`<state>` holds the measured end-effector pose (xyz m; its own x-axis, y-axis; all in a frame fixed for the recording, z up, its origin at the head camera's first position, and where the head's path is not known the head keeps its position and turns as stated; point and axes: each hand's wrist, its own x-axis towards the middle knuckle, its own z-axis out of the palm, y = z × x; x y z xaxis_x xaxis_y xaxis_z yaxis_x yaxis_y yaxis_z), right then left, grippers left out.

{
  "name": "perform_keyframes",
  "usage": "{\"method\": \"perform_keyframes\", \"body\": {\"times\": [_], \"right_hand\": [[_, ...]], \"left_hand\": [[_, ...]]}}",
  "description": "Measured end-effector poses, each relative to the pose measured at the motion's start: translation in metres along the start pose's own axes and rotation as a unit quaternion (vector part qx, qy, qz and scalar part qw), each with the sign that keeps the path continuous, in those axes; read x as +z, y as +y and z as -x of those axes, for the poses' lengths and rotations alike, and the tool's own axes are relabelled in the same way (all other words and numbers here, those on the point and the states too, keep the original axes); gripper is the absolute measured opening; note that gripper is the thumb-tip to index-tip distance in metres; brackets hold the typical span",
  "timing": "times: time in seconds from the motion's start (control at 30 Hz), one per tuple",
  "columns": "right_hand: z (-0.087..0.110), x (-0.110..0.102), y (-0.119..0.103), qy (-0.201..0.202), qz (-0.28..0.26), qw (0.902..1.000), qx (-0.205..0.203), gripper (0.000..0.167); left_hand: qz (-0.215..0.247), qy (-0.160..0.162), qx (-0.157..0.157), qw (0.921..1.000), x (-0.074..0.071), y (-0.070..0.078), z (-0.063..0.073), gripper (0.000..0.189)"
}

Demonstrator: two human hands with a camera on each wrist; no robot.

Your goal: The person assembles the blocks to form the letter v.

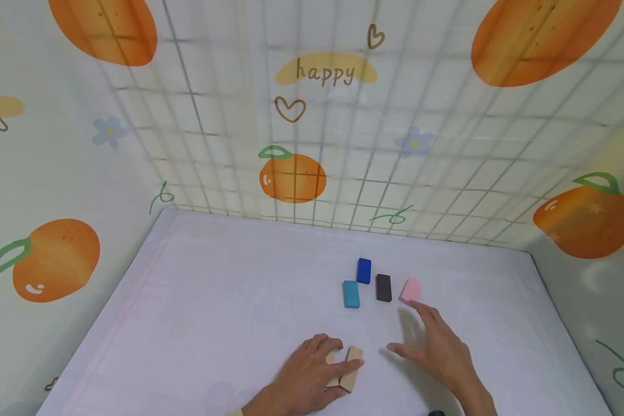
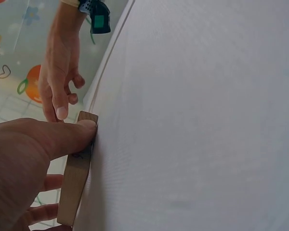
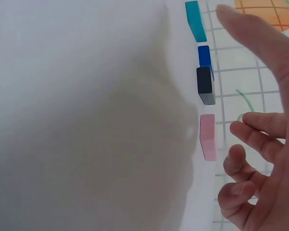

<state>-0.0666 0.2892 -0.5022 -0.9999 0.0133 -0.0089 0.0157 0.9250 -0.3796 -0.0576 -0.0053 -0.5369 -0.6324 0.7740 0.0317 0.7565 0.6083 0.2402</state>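
Note:
My left hand (image 1: pixel 304 372) grips plain wooden blocks low on the white table. One wooden block (image 1: pixel 351 370) stands out on the right under the thumb. Another pale wooden piece beside it is mostly hidden by the fingers. The left wrist view shows the thumb on the near face of a wooden block (image 2: pixel 76 185), with fingers behind it. My right hand (image 1: pixel 447 355) hovers over the table, thumb and fingers spread, holding nothing. Its fingertips are close to a pink block (image 1: pixel 410 290); the head view does not show clearly whether they touch.
Left of the pink block lie a black block (image 1: pixel 383 288), a dark blue block (image 1: pixel 364 271) and a teal block (image 1: pixel 351 294). A patterned curtain (image 1: pixel 229 173) over a wire grid rises behind the table (image 1: pixel 213 300). A small dark object (image 1: pixel 437 413) shows at the bottom edge.

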Motion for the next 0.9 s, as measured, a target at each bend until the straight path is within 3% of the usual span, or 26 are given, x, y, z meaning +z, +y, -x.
{"method": "perform_keyframes", "body": {"times": [0.57,0.7,0.9], "right_hand": [[-0.017,-0.005,0.008,-0.062,0.016,0.9943,0.085,0.12],[-0.019,-0.005,0.01,-0.061,0.019,0.9942,0.086,0.12],[-0.018,-0.005,0.016,-0.038,0.02,0.9974,0.058,0.117]], "left_hand": [[-0.029,-0.007,0.016,0.9994,0.002,0.0,0.0,0.054],[-0.029,-0.01,0.014,0.9994,0.004,0.0,-0.001,0.055],[-0.021,-0.023,0.001,0.9995,0.003,0.001,-0.002,0.057]]}}
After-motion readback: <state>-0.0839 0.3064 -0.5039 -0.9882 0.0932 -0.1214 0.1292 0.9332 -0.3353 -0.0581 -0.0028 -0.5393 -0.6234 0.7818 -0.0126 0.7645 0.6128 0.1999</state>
